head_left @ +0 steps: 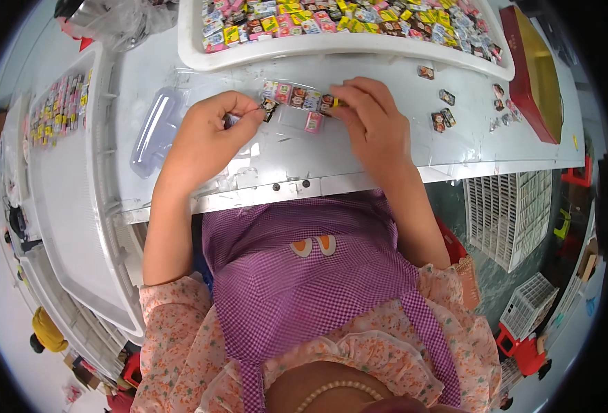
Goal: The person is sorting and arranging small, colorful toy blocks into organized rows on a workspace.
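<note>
A row of small colourful printed packets (pixel 298 98) lies in a clear plastic tray (pixel 290 121) on the table before me. My left hand (pixel 211 134) is at the row's left end, thumb and forefinger closed on a small black packet (pixel 269 108). At the other end, my right hand (pixel 376 124) has its fingers curled against a yellow-and-black packet (pixel 329 104); its fingertips partly hide it. One pink packet (pixel 313 122) sits below the row. Left of my left hand lies a clear, bluish moulded plastic piece (pixel 156 131).
A white bin (pixel 345 45) heaped with similar packets stands at the back. Loose packets (pixel 444 121) lie to the right, near a red-and-gold box (pixel 535 76). At left, a long white tray (pixel 66 206) holds filled rows (pixel 59 110). White crates (pixel 504 213) stand on the floor.
</note>
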{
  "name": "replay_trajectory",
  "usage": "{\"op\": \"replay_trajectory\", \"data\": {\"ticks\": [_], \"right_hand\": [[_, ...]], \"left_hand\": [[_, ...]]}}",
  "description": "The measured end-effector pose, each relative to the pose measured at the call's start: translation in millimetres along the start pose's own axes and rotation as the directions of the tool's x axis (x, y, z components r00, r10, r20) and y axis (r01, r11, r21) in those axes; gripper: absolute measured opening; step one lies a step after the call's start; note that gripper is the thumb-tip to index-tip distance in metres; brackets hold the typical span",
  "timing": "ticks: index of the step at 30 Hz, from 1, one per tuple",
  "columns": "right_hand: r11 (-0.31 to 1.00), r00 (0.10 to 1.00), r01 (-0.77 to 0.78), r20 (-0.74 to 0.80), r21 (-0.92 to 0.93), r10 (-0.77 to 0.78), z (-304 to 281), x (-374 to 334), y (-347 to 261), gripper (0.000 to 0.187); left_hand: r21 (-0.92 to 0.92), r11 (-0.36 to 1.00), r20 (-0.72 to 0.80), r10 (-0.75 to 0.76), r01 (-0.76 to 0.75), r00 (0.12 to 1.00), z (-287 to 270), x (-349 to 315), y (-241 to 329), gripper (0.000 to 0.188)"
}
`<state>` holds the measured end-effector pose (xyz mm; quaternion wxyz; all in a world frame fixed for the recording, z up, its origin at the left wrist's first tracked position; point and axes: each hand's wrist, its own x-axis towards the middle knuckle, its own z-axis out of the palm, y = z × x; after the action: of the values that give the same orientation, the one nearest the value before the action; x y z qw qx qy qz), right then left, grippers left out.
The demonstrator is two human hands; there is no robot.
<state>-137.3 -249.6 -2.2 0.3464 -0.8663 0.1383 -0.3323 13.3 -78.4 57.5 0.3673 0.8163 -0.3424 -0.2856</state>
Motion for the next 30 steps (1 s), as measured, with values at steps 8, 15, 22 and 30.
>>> {"op": "replay_trajectory", "data": {"ticks": [8, 15, 22, 30], "right_hand": [[1.000, 0.967, 0.015, 0.253, -0.015, -0.011, 12, -2, -32, 0.021], [0.982, 0.961, 0.172, 0.232, -0.074, -0.151, 21, 0, -29, 0.018], [0.962, 0.969, 0.165, 0.216, -0.216, -0.118, 20, -6, -36, 0.018], [0.283, 0.750, -0.596, 0.395, 0.751, 0.531, -18, 6, -27, 0.029]], "left_hand": [[-0.192, 0.975, -0.072, -0.127, 0.111, 0.989, -2, -20, -8, 0.017], [-0.255, 0.964, -0.069, -0.098, 0.077, 0.993, 5, -22, -14, 0.017], [-0.303, 0.953, -0.116, -0.043, 0.006, 0.992, 13, -17, -17, 0.018], [-0.106, 0.994, -0.096, -0.007, -0.004, 0.995, 17, -8, -4, 0.018]]}}
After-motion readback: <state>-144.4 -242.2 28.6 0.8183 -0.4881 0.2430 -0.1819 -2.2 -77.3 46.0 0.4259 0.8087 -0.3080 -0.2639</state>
